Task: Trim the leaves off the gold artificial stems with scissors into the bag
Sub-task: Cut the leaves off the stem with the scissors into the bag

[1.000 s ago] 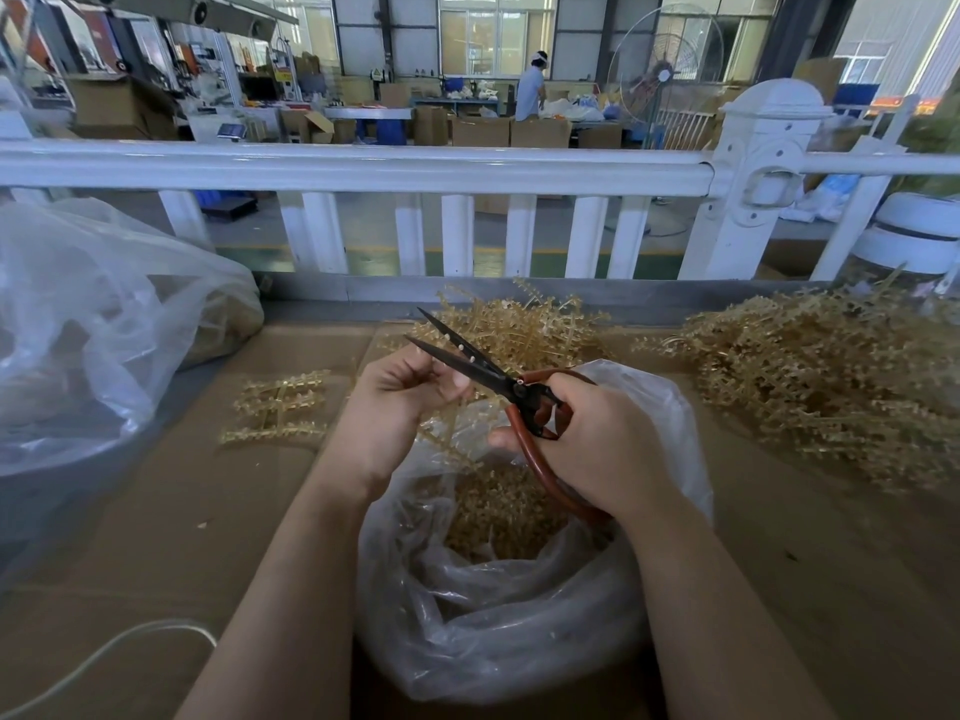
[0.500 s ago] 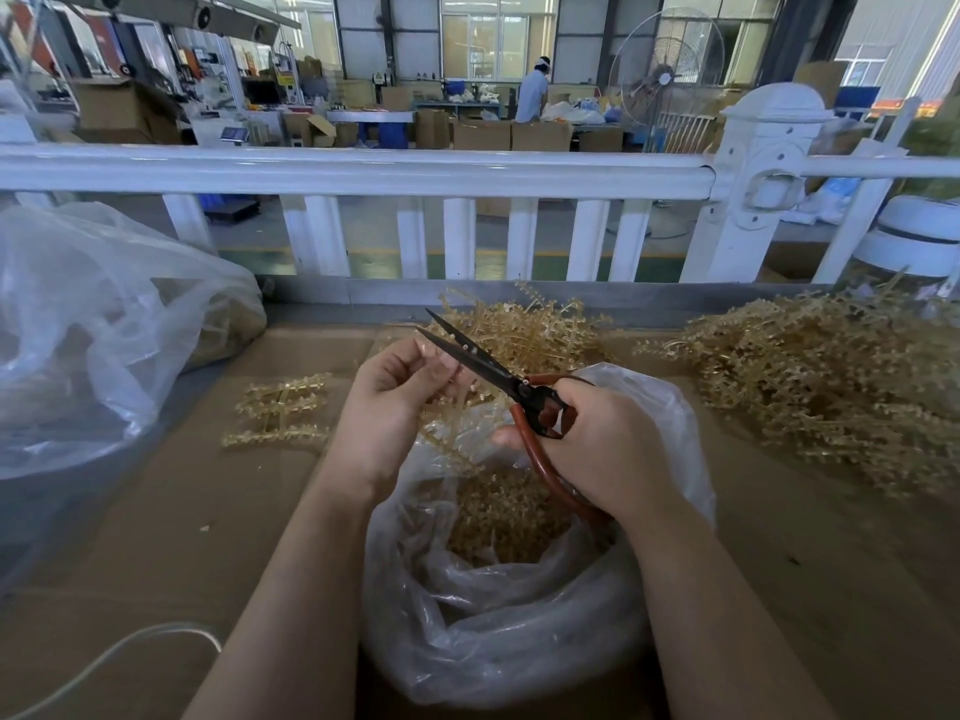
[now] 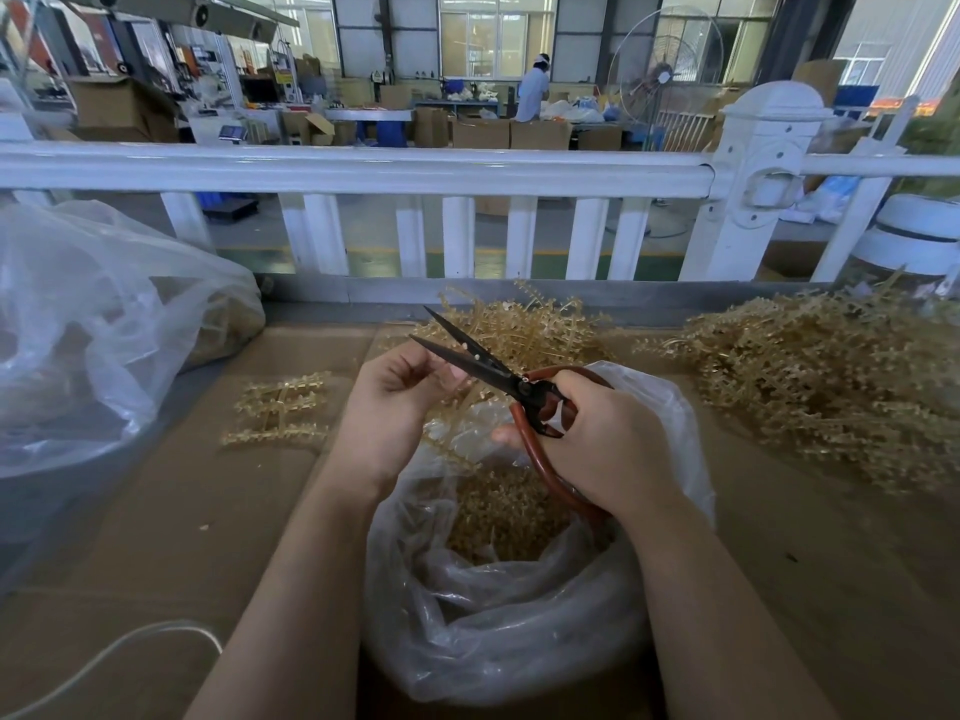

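Above the bag (image 3: 519, 641), our left hand (image 3: 395, 402) pinches a gold stem (image 3: 457, 407); our right hand (image 3: 602, 439) grips parted scissors (image 3: 483, 363).

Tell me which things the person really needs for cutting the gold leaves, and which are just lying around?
Needed: scissors in the right hand; gold stem held by the left hand; clear bag catching trimmings; gold stem pile.

Lying around: big plastic bag, white fence, white cable, fan.
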